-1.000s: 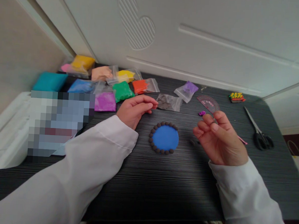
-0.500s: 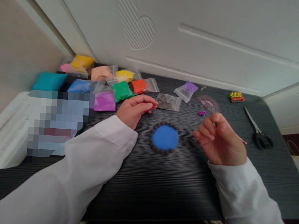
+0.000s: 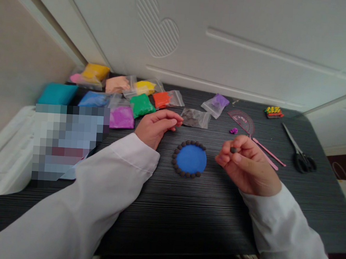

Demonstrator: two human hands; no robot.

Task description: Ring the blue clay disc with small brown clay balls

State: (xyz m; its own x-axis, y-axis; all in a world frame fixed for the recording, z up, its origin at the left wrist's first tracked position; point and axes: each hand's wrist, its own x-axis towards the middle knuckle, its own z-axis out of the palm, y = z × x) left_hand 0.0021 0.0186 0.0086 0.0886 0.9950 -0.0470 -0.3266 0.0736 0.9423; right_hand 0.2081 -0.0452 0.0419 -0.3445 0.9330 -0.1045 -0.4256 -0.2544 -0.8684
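Before white panelling [image 3: 238,63], the black table [image 3: 199,219] carries zip bags [image 3: 194,118] of clay and a bead-rimmed blue disc [image 3: 191,158], the right hand [image 3: 251,165] pinching a dark ball [image 3: 233,150] nearby, the left hand [image 3: 157,126] half-curled, contents unclear.

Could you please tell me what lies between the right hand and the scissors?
In the head view, two slim pink sticks lie on the dark tabletop between the right hand and the scissors.
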